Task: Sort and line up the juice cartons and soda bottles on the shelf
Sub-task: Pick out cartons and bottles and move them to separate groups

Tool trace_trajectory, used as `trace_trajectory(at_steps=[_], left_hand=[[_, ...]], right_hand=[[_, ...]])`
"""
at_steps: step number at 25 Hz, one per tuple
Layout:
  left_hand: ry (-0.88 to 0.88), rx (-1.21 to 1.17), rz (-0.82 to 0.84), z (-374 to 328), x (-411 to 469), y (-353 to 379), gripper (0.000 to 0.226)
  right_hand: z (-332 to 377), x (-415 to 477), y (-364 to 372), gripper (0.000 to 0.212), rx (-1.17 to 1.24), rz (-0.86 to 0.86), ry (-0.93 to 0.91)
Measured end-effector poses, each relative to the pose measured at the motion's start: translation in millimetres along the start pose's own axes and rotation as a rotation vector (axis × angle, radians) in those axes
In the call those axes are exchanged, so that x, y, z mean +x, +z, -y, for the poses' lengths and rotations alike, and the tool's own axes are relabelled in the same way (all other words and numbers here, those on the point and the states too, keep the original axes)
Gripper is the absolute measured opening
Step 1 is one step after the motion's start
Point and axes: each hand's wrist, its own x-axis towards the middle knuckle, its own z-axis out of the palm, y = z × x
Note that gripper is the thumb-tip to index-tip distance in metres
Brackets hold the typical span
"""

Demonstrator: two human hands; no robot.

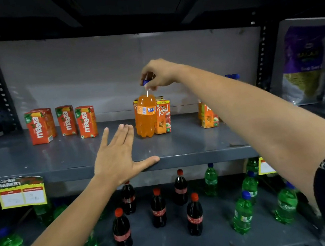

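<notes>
Presently, item one: right hand [158, 72], fingers pinched shut around the blue cap and neck of the orange Fanta bottle [145, 115], gripping from above. Whether the bottle's base rests on the shelf or hangs just clear of it cannot be told.

Item two: Fanta bottle, upright, mid-shelf, directly in front of and touching the Real apple carton [162, 116]; more cartons of that kind stand behind it.

Item three: left hand [116, 157], fingers spread apart, holding nothing, palm down over the front edge of the grey shelf [58, 157], thumb along the lip.

Item four: Maaza cartons [65, 122], a loose row at left, upright, unevenly spaced, well apart from the bottle.

Item five: second Real carton group [208, 116] at right, partly hidden by the right forearm.

Item six: lower shelf, cola bottles [158, 208] centre, green bottles [242, 213] scattered at both sides.

Step in hand, as judged: taking the lone soda bottle out from among the juice cartons.

Next move calls for: a straight lift clear of the Real carton so it does not topple, then carrying the bottle to stand with other bottles.
</notes>
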Motion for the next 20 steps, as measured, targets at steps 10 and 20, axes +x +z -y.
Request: trace_trajectory(at_steps=[10, 20], left_hand=[[-0.067, -0.128, -0.066, -118, 23, 2, 0.125], [-0.018, -0.053, -0.057, -153, 35, 6, 0.124]], right_hand=[[-52, -61, -54, 0.018, -0.038, 0.063, -0.016], [-112, -84, -48, 0.020, -0.096, 0.067, 0.053]])
